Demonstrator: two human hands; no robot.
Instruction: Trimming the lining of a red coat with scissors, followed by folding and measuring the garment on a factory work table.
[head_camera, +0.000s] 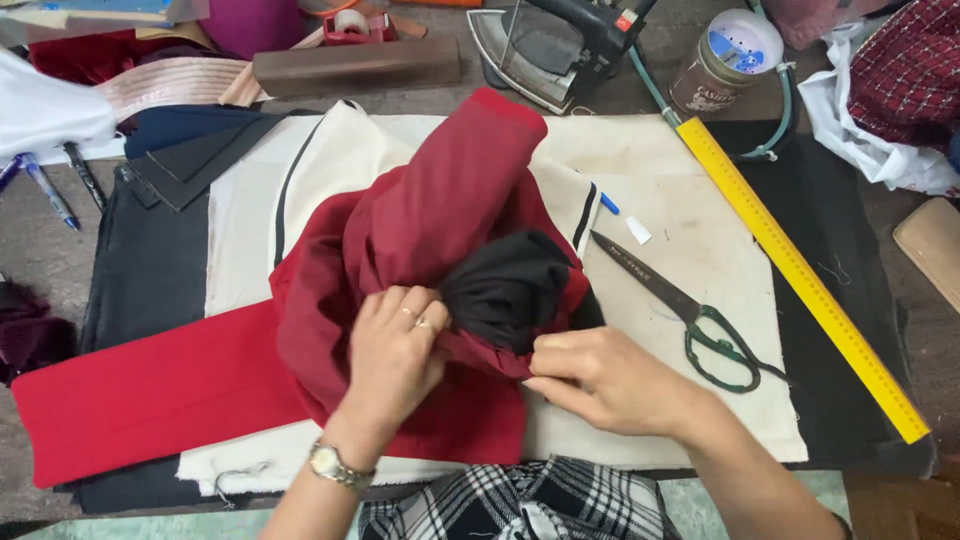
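Here the left hand (395, 345) and right hand (600, 375) pinch the red garment (430, 220) (black lining (510, 290) showing) mid-table, so a hard tug could probably strain its seam.

Left hand (392, 350): ring on one finger, metal wristwatch (335, 467) (silver-gold tone). Right hand (600, 380): bare. Black-and-white plaid garment (510, 500).
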